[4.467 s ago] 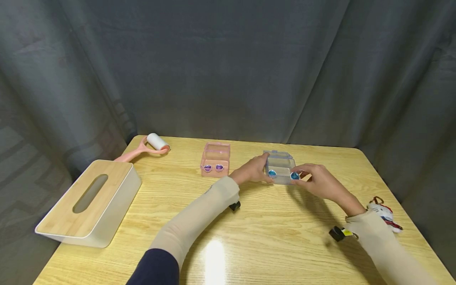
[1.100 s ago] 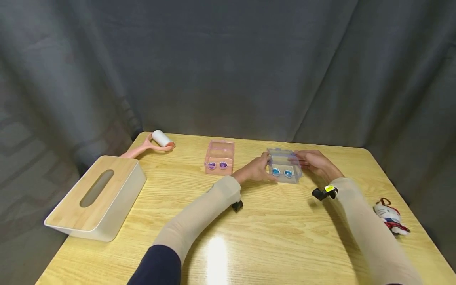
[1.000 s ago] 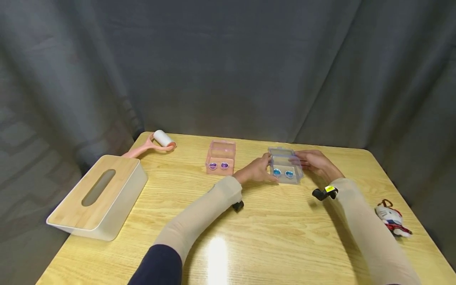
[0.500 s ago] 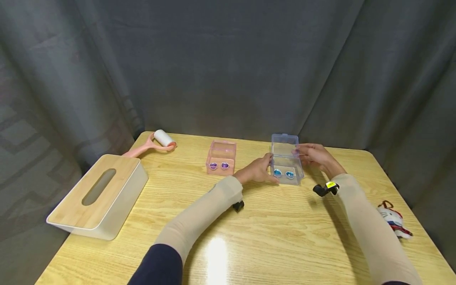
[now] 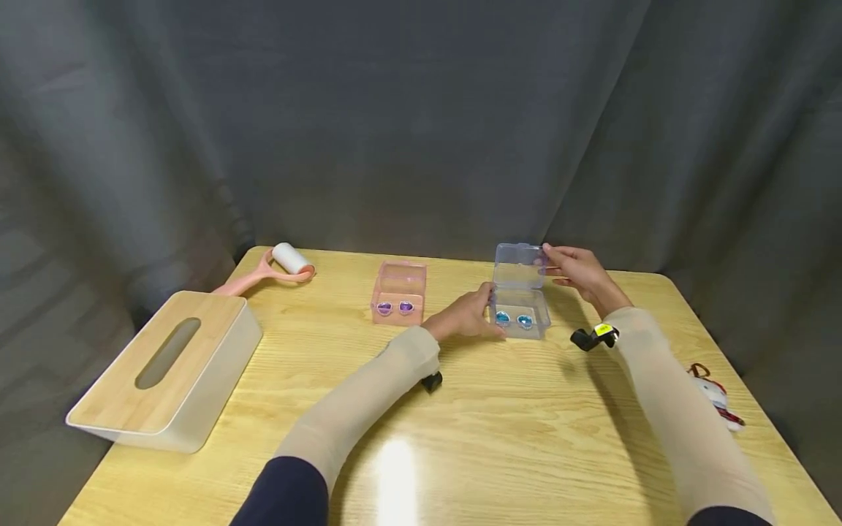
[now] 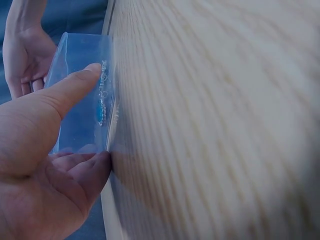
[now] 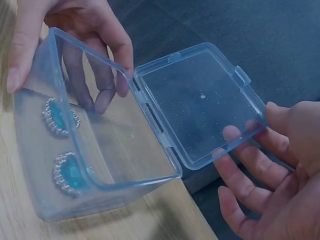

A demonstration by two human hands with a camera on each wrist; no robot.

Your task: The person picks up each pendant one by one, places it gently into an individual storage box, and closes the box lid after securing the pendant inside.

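A clear bluish plastic box [image 5: 526, 298] stands on the table with its hinged lid [image 5: 518, 263] raised at the back. Two oval blue gems [image 7: 72, 174] ringed with silvery beads lie inside, near the front wall. My left hand [image 5: 464, 314] grips the box from its left side, thumb at the front wall and fingers round the back, as the right wrist view shows. At the lid's right edge, my right hand [image 5: 584, 277] pinches the rim between thumb and fingers. A pink box [image 5: 400, 283], its lid raised too, stands to the left with two purple gems [image 5: 406, 307] in it.
A white tissue box [image 5: 217, 380] with a wooden top stands at the left. Behind it lies a pink lint roller [image 5: 289, 259]. A small plush toy [image 5: 717, 398] lies by the right forearm. A grey curtain [image 5: 408, 131] hangs behind the table's back edge.
My right hand has let go of a blue gem, now in the clear box beside the other, and moved to the lid. The lid has swung up from lying back. My left hand stays put.
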